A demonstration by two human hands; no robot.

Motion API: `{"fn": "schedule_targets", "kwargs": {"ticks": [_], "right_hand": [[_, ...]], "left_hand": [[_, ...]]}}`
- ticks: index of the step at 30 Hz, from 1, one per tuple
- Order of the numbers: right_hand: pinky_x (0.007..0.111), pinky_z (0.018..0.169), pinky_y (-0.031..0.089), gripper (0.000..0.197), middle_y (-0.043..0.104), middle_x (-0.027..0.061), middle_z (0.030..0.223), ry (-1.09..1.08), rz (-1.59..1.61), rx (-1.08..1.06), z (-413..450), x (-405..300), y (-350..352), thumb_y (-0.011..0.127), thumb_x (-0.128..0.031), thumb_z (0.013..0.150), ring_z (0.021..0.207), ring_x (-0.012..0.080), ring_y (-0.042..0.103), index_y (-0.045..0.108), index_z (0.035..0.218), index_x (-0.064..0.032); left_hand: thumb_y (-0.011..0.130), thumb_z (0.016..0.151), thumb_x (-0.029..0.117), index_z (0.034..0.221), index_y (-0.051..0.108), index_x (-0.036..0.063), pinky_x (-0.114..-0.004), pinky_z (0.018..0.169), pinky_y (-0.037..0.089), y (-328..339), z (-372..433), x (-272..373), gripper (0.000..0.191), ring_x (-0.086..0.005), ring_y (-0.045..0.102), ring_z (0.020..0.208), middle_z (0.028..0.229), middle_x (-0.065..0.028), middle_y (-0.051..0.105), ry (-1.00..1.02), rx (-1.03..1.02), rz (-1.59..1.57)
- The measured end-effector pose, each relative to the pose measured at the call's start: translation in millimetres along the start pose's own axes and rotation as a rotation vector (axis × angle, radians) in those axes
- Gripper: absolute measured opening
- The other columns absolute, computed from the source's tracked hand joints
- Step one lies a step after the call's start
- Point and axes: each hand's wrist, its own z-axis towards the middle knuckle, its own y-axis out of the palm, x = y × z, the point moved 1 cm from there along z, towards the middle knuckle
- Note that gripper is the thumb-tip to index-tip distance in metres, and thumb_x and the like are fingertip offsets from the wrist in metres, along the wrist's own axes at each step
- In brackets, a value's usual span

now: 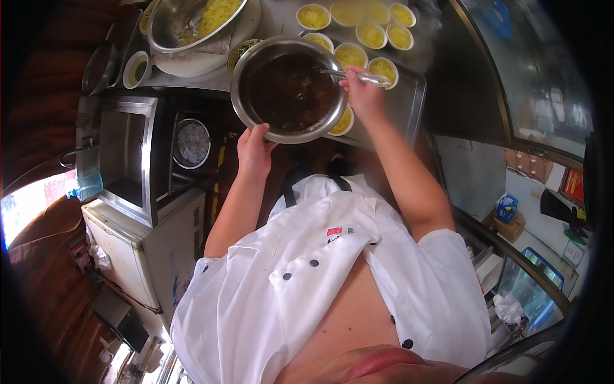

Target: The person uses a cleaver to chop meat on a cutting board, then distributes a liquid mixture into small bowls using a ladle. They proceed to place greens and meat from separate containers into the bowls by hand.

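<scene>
A round metal bowl (289, 138) of dark brown liquid is held up in front of me, its near left rim gripped by my left hand (255, 149). My right hand (365, 93) is closed on the handle of a metal spoon or ladle (379, 79), whose far end reaches into the liquid. Several white cups of yellow shredded food, one of them (383, 72) just beyond the handle, stand behind and beside the bowl. Part of another such cup (341, 121) shows past the bowl's near right rim.
A large metal bowl (158, 41) with yellow shreds rests at the back left, near a small white cup (136, 69). Under the cups at right lies a metal tray (418, 103). A steel sink or cabinet (151, 158) and a white refrigerator (168, 249) are on the left.
</scene>
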Motion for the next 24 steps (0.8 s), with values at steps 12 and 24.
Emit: {"fn": "schedule_targets", "kwargs": {"ticks": [12,24], "right_hand": [[0.024,0.064,0.057,0.023,0.07,0.0088,0.083,0.111,0.164,0.121,48,-40,-16,0.062,-0.016,0.097,0.074,0.0153,0.072,0.066,0.102,0.0062],[0.035,0.068,0.056,0.017,0.074,0.0115,0.082,-0.21,-0.441,0.107,105,-2,-14,0.061,-0.019,0.095,0.078,0.0259,0.073,0.07,0.1,-0.0052]], "left_hand": [[0.061,0.091,0.015,0.102,0.064,0.0032,-0.034,0.082,0.055,8,24,11,0.016,-0.0168,0.064,0.093,0.098,-0.0052,0.067,0.062,0.078,-0.049],[0.063,0.091,0.013,0.098,0.062,0.0049,-0.033,0.078,0.054,-20,14,23,0.011,-0.0156,0.063,0.09,0.097,-0.0035,0.065,0.158,0.242,-0.061]]}}
